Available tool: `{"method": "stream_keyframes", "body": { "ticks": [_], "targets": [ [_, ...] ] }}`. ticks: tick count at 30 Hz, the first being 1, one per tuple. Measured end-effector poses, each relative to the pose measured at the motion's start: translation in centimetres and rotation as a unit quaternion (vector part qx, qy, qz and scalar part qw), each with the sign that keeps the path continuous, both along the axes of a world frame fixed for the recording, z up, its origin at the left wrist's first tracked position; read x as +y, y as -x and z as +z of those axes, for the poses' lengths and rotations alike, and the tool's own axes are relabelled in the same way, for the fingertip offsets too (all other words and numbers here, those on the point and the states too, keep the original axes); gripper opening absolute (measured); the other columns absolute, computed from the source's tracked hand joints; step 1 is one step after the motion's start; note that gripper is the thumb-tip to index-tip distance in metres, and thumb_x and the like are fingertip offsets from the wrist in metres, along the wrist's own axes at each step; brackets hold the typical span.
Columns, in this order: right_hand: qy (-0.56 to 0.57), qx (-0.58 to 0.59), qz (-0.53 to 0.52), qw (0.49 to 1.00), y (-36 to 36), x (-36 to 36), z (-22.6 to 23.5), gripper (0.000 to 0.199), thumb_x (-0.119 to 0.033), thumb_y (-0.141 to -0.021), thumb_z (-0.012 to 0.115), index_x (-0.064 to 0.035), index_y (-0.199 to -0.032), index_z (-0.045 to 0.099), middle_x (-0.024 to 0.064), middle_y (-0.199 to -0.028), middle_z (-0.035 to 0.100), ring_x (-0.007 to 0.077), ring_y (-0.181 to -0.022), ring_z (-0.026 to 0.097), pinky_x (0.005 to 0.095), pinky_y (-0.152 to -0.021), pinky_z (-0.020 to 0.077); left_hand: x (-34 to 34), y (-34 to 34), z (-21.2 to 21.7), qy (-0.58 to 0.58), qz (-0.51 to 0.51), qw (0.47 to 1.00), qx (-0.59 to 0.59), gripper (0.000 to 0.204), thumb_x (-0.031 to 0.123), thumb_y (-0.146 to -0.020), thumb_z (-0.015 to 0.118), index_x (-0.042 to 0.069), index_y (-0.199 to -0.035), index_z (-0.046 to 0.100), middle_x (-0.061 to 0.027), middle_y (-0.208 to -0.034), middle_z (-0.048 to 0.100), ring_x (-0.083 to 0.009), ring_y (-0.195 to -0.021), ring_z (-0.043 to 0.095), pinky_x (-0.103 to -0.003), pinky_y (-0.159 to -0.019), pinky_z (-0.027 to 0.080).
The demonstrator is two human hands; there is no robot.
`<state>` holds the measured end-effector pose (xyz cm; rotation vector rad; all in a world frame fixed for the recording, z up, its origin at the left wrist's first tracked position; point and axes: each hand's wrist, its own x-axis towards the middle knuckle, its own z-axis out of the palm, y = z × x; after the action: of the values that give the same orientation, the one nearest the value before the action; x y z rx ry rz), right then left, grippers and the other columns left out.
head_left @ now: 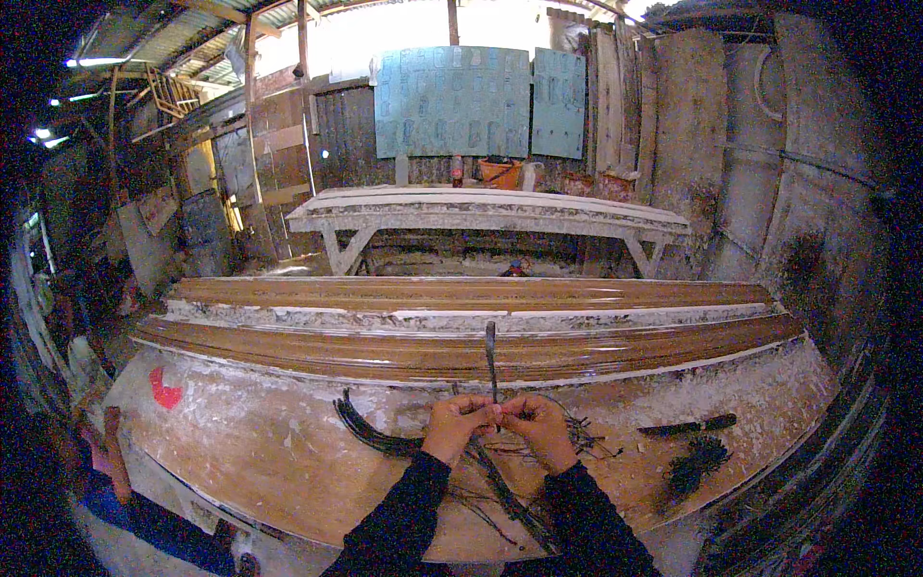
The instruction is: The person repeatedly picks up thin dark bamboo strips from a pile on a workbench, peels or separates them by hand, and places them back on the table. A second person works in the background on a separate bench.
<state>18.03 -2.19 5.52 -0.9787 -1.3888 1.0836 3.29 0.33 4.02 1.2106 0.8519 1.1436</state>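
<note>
Over the worktable (279, 452), left hand (456, 429) and right hand (540, 433) pinch a dark strip (491, 354) low down, fingers clamped on it, probably just to steady it upright.

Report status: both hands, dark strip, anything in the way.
Left hand and right hand pinching dark strip at near end. Far end free. Dark strands strewn around hands; knife clear, off right.

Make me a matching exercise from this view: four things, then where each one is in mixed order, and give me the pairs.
Things:
1. Dark strip
2. Knife
3. Red patch
4. Orange container

Places:
A. Just below the blue panel
B. Right of both hands
C. Pinched by left hand and right hand
D. Left part of the tabletop

Pairs: 1-C, 2-B, 3-D, 4-A
</note>
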Motion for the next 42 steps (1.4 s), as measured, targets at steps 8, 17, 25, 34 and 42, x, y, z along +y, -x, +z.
{"method": "stream_keyframes", "body": {
  "ticks": [8, 17, 25, 34, 42],
  "targets": [
    [-0.048, -0.033, -0.012, 0.998, 0.0, 0.1, -0.5, 0.010, -0.006, -0.074, 0.061, -0.0016, -0.084, 0.060, 0.0034, -0.080, 0.060, 0.0105, -0.073, 0.055, 0.0236, -0.067, 0.0444, 0.5, 0.2, -0.6, 0.089, -0.002, 0.986, -0.144, 0.015, 0.013, -0.076, 0.062, 0.002, -0.086, 0.058, -0.0014, -0.072, 0.058, -0.0095, -0.063, 0.055, -0.022, -0.057, 0.049],
    [-0.280, -0.217, -0.095, 0.931, 0.5, -0.5, 0.4, 0.018, -0.002, -0.067, 0.063, -0.0066, -0.084, 0.062, 0.0078, -0.080, 0.058, 0.0213, -0.078, 0.055, 0.0303, -0.068, 0.0438, 0.4, 0.4, 0.1, 0.091, -0.003, 0.983, -0.160, 0.011, 0.013, -0.076, 0.061, 0.005, -0.082, 0.059, -0.0001, -0.072, 0.058, -0.0076, -0.064, 0.055, -0.021, -0.057, 0.048],
    [-0.278, -0.247, -0.103, 0.923, 0.6, -0.8, 0.7, 0.017, -0.003, -0.066, 0.064, -0.0079, -0.083, 0.062, 0.0070, -0.079, 0.058, 0.0222, -0.077, 0.055, 0.0309, -0.068, 0.0437, 0.0, 0.3, 0.5, 0.090, -0.002, 0.986, -0.138, 0.010, 0.015, -0.076, 0.061, 0.006, -0.081, 0.058, 0.0013, -0.072, 0.058, -0.0073, -0.063, 0.055, -0.020, -0.054, 0.046],
    [-0.102, -0.040, -0.082, 0.991, 0.9, -0.3, -0.7, 0.009, -0.011, -0.077, 0.060, -0.0040, -0.080, 0.055, 0.0022, -0.075, 0.056, 0.0107, -0.073, 0.052, 0.0242, -0.064, 0.0417, -0.1, -0.2, 0.1, 0.078, 0.007, 0.989, -0.126, 0.010, 0.016, -0.076, 0.061, 0.008, -0.081, 0.057, 0.0016, -0.074, 0.058, -0.0074, -0.068, 0.055, -0.020, -0.054, 0.046],
    [-0.072, 0.011, -0.097, 0.993, 1.0, -0.6, 0.1, 0.014, -0.013, -0.078, 0.059, -0.0023, -0.087, 0.057, 0.0025, -0.080, 0.058, 0.0100, -0.075, 0.053, 0.0222, -0.067, 0.0424, -0.2, -0.4, 0.2, 0.070, 0.014, 0.991, -0.109, 0.010, 0.016, -0.076, 0.061, 0.007, -0.079, 0.058, 0.0011, -0.072, 0.058, -0.0073, -0.066, 0.055, -0.021, -0.053, 0.046]
  ]
}}
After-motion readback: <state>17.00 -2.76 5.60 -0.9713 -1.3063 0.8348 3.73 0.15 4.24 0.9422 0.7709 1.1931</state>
